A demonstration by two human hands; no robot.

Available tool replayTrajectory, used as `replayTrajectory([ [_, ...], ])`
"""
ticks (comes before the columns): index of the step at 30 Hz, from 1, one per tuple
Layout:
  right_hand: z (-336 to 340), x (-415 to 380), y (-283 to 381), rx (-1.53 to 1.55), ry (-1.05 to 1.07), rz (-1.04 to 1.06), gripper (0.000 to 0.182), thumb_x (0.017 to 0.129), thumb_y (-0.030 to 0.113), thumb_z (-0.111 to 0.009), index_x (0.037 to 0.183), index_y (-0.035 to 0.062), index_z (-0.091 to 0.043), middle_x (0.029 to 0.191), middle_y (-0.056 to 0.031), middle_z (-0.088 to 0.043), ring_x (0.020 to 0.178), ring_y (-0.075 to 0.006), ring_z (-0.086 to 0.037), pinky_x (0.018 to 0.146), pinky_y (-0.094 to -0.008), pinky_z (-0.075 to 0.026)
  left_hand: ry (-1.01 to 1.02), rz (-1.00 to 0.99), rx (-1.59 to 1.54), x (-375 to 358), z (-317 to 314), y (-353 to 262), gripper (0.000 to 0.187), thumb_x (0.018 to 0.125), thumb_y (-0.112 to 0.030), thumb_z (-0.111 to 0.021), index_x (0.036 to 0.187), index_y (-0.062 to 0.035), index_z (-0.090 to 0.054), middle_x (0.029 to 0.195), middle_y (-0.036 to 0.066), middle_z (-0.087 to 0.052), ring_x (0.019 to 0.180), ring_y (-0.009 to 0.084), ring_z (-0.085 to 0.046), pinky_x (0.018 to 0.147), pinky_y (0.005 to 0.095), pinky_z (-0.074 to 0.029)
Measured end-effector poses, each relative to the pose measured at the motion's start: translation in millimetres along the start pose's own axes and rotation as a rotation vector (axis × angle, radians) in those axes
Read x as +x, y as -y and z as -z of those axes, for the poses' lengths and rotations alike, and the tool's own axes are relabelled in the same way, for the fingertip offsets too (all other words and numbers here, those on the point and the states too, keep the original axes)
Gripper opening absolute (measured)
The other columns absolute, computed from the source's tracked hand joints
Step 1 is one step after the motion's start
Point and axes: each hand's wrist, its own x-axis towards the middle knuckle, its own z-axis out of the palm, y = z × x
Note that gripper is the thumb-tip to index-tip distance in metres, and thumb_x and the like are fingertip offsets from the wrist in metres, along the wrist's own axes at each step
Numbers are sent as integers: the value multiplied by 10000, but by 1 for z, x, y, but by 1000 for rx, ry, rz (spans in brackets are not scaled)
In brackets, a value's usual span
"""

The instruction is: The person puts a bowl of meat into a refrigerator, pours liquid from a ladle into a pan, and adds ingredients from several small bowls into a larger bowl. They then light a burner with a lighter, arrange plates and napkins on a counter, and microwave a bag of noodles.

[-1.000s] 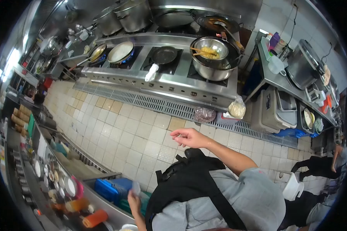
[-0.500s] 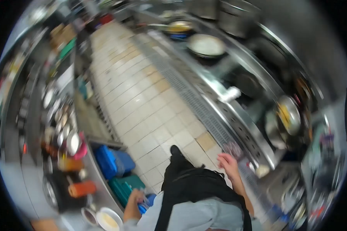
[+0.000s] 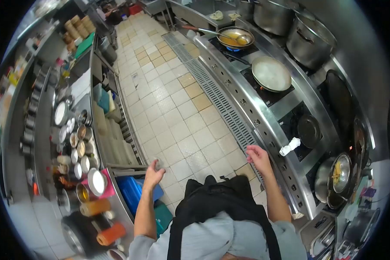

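Note:
My left hand hangs over the tiled floor with thumb and finger apart; a faint see-through smear shows beside its fingertips. My right hand is loosely bent, fingers apart, in front of the stove and touching nothing. Close to its right, a white cloth lies at the handle end of a small black pan. Farther along, a wide pan of whitish liquid sits on a burner. Beyond it a ladle rests in a pan of yellow liquid over a blue flame.
Small metal bowls crowd the left counter, with an orange-red bottle nearer me. Blue bins and a green bin stand below. A floor grate runs along the stove. Large pots stand behind the burners.
My view has shifted along the aisle and sharpened. My left hand has risen away from the green bin and reaches forward; my right hand stays beside the stove.

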Motion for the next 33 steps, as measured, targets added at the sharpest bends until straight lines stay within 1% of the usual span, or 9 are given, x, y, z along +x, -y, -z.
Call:
replayTrajectory([
  [3,-20,40,-12,59,-2,-91,228,954,144,-612,1137,9,-637,901,-43,-668,713,-104,-608,637,-248,-511,-12,-121,28,57,27,1,722,767,-60,-645,1431,62,-389,1278,231,-600,1136,281,-607,964,339,-481],
  [8,-46,108,-36,66,72,-145,212,965,117,-592,1148,17,-632,918,-56,-672,712,-111,-619,619,-242,-514,-31,53,-64,131,70,-41,438,878,-86,-626,1297,30,-575,986,187,-704,931,242,-677,835,354,-520],
  [12,-61,197,-25,122,79,-196,212,968,134,-587,1139,20,-641,907,-52,-667,703,-111,-615,617,-249,-516,-114,13,199,169,77,44,268,890,-211,-619,1043,-19,-726,915,249,-699,879,323,-713,781,384,-527],
  [18,-129,398,31,63,199,-295,183,954,160,-634,1110,67,-647,895,-14,-654,676,-93,-593,605,-247,-507,-104,704,-347,74,46,71,141,816,-137,-644,858,-2,-637,613,82,-550,522,232,-570,476,413,-487],
  [19,-149,433,46,-6,264,-252,185,955,157,-628,1115,67,-646,892,-11,-653,677,-88,-590,604,-242,-505,-147,765,-389,23,-7,161,141,816,-137,-644,858,-2,-637,613,82,-550,522,232,-570,476,413,-487],
  [21,-194,490,72,-145,394,-164,190,956,153,-617,1124,67,-645,888,-5,-650,677,-79,-584,602,-231,-501,-61,470,222,-37,-80,241,194,795,-57,-627,979,0,-602,680,103,-569,578,246,-620,433,417,-496],
  [24,-278,560,116,-249,516,-102,205,956,146,-607,1133,48,-638,879,-1,-644,665,-76,-578,586,-225,-495,-315,1178,-450,-64,-125,168,368,775,6,-602,1132,35,-522,752,158,-590,667,286,-668,446,410,-535],
  [27,-359,601,140,-378,595,-83,212,959,141,-593,1138,35,-634,863,-4,-643,655,-80,-579,571,-226,-489,-555,1295,-728,-19,-123,110,493,767,41,-589,1236,47,-437,815,202,-599,687,297,-681,470,403,-563],
  [33,-480,648,135,-772,818,64,280,938,174,-577,1126,-26,-634,865,-110,-681,711,-178,-650,645,-322,-527,47,1028,-475,213,-8,146,532,841,-94,-603,1342,34,-484,1049,223,-675,697,269,-697,547,371,-585],
])
